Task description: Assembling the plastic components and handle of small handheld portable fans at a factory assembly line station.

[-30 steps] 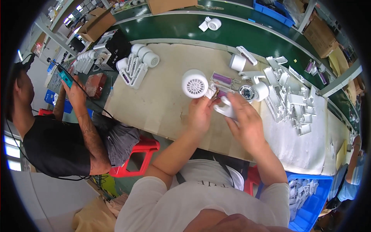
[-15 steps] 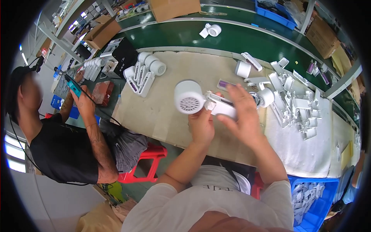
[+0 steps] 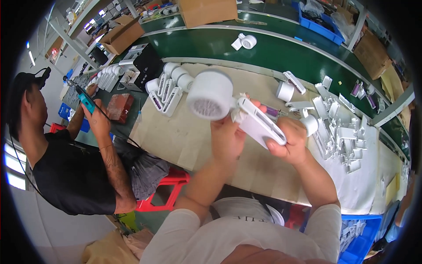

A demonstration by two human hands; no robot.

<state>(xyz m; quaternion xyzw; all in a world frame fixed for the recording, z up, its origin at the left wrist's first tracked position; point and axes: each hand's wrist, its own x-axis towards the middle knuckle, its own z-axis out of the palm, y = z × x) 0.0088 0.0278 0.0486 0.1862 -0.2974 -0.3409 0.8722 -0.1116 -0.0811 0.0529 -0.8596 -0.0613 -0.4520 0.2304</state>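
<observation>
A white handheld fan (image 3: 210, 92) with a round grilled head and a slotted handle hangs in front of me above the table. Around its hinge my left hand (image 3: 227, 138) is closed. The far end of its handle is pinched by my right hand (image 3: 290, 138), thumb on the near side. A scrap of white material sits at the hinge. Just behind the handle lies a clear and purple part (image 3: 274, 112), partly covered by my right fingers. Right of that hand is a white round fan head (image 3: 310, 125).
White plastic shells (image 3: 340, 136) are piled on the right. Several finished-looking fans (image 3: 166, 94) stand at the table's left. Beyond runs a green conveyor (image 3: 198, 48) with one fan on it. A blue bin (image 3: 371, 231) sits lower right. At left, a seated person holds a teal tool (image 3: 85, 102).
My right hand has closed on the end of the handle, where it was spread open beside it. The fan has come closer and its handle now tilts down to the right.
</observation>
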